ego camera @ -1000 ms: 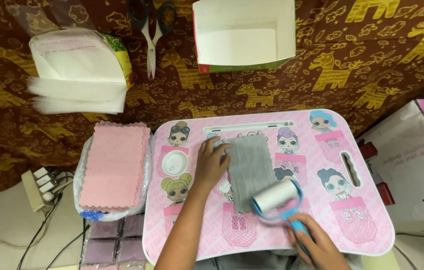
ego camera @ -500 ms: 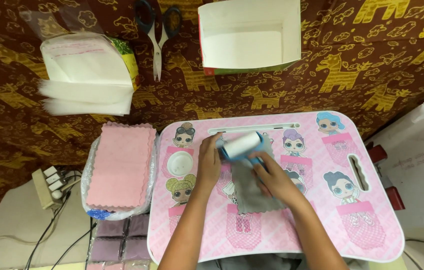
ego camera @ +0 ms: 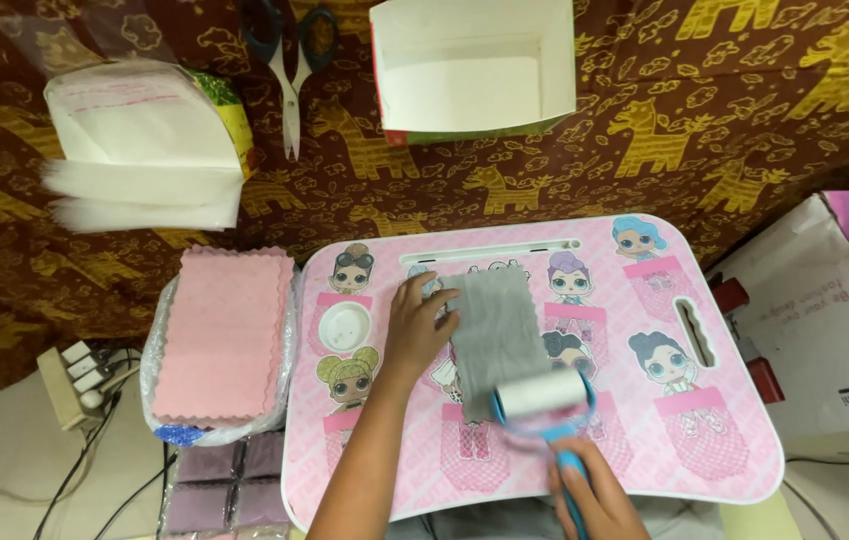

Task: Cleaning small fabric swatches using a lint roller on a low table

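Currently left hand fingers spread flat, pressing grey cloth at its left edge on pink tabletop. Right hand fingers wrapped around lint roller, resting at cloth's near end.

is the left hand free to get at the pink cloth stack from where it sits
Probably not right now: the left hand is pressed on the grey cloth, holding its edge. The pink cloth stack lies just beside the lap table, nothing between.
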